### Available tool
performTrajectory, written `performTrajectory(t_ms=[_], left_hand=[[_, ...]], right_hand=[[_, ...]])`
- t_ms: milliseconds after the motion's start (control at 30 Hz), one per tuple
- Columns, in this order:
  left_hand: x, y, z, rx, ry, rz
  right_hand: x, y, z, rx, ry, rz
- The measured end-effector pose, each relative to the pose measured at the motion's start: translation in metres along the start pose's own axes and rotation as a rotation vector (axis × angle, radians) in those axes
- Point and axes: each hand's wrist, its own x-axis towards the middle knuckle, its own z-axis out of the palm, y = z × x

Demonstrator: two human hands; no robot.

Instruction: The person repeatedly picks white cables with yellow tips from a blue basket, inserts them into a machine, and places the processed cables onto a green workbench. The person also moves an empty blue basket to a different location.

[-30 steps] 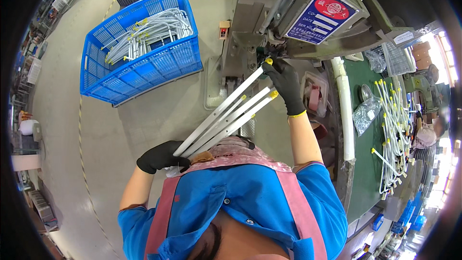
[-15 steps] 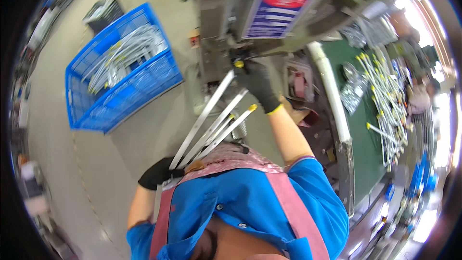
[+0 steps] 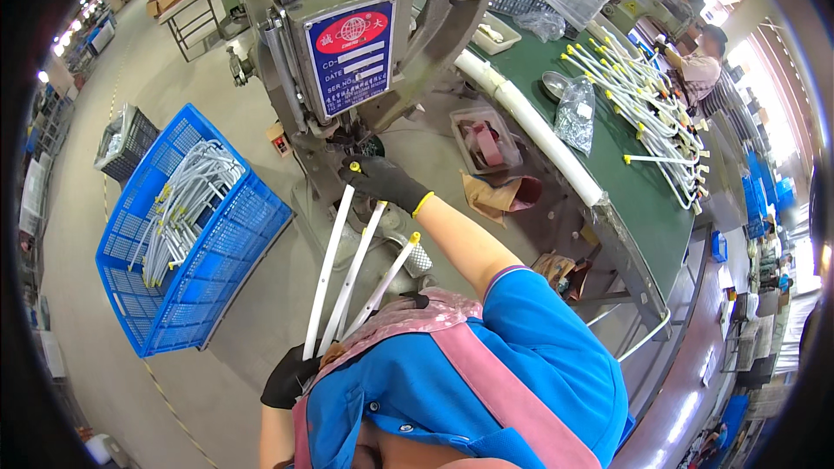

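Several white metal tubes with yellow end caps slant up from my waist toward a grey-green press (image 3: 365,9). My left hand (image 3: 289,377), in a black glove, is closed round their lower ends beside my apron. The longest white tube (image 3: 329,262) reaches up to the press. At its yellow-capped top, my black-gloved right hand (image 3: 383,182) is closed, its fingers partly hidden by the tube and cap. Two other tubes, one of them a shorter tube (image 3: 382,282), fan out below my right wrist. A knurled metal foot pedal (image 3: 415,258) shows behind them.
At left stands a blue crate (image 3: 221,247) full of bent white tubes, beside a dark crate (image 3: 130,143). On the right, a green-topped table (image 3: 643,234) bears more tubes (image 3: 638,108) and a plastic bag (image 3: 575,117). Another person (image 3: 699,69) sits beyond it.
The view has swung, bringing more of the press into sight and sharpening the picture. Both hands stay at the tubes, the right at the capped end by the press.
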Motion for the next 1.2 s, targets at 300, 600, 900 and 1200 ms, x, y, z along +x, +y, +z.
performTrajectory(t_ms=[300,600,900,1200], left_hand=[[0.008,-0.030,-0.001,-0.083,-0.003,-0.081],[0.003,-0.007,0.024,0.018,0.098,0.097],[0.000,-0.004,0.028,0.012,0.115,0.032],[-0.019,0.016,0.035,-0.063,0.181,-0.025]], right_hand=[[-0.041,0.056,-0.010,0.068,0.100,0.135],[-0.032,0.048,0.001,0.176,0.164,0.042],[-0.033,0.045,0.001,0.589,0.137,0.140],[-0.017,0.006,-0.017,0.464,0.218,-0.077]])
